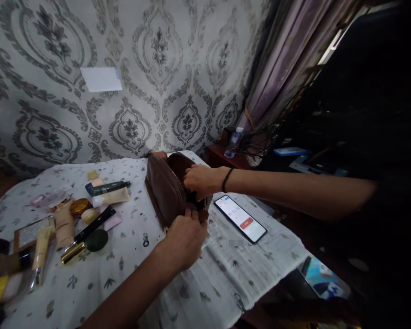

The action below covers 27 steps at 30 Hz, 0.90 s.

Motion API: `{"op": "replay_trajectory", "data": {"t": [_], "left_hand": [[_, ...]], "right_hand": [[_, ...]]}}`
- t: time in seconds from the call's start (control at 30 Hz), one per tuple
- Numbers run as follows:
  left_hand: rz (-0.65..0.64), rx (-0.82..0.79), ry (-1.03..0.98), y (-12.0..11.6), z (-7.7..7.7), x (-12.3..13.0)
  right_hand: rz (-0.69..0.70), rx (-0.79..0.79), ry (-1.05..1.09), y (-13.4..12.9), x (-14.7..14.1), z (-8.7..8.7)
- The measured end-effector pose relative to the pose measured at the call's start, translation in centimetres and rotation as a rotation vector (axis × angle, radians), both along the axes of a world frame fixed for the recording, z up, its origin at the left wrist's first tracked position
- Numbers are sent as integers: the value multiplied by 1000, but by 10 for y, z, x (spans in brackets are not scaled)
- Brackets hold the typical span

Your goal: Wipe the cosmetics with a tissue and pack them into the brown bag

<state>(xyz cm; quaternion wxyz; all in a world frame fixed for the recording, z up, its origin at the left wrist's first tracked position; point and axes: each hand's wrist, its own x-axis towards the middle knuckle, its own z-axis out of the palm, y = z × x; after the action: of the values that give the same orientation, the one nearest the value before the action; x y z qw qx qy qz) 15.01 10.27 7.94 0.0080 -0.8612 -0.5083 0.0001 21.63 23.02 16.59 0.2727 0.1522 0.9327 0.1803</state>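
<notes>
A brown zippered makeup bag [164,183] stands unzipped on the patterned cloth, its mouth facing right. My left hand [187,237] grips the near edge of the bag, with fingers curled over its rim. At the mouth, my right hand [201,179] has its fingers bent down into the bag; the fingertips are partly hidden, and I cannot see whether they hold anything. A dark band circles the right wrist. Just right of the bag lies a phone [240,218] with a timer running on its screen.
Makeup tubes, bottles and compacts, including a beige tube [41,249] and a green jade roller [96,240], lie spread on the cloth at left. A plastic bottle [233,142] stands beyond the table's right side. Wallpaper [157,114] rises behind.
</notes>
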Motion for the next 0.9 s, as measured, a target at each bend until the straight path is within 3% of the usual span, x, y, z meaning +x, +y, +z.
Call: {"op": "replay_trajectory", "data": {"t": [0.13, 0.37, 0.7, 0.9], "left_hand": [[13, 29, 29, 0, -7, 1], [42, 43, 15, 0, -5, 0], [63, 29, 39, 2, -6, -2], [51, 15, 54, 1, -5, -2]], "right_hand": [[-37, -11, -42, 0, -1, -4], [-174, -101, -138, 4, -12, -4], [-204, -165, -148, 5, -13, 1], [-146, -79, -168, -3, -12, 0]]}}
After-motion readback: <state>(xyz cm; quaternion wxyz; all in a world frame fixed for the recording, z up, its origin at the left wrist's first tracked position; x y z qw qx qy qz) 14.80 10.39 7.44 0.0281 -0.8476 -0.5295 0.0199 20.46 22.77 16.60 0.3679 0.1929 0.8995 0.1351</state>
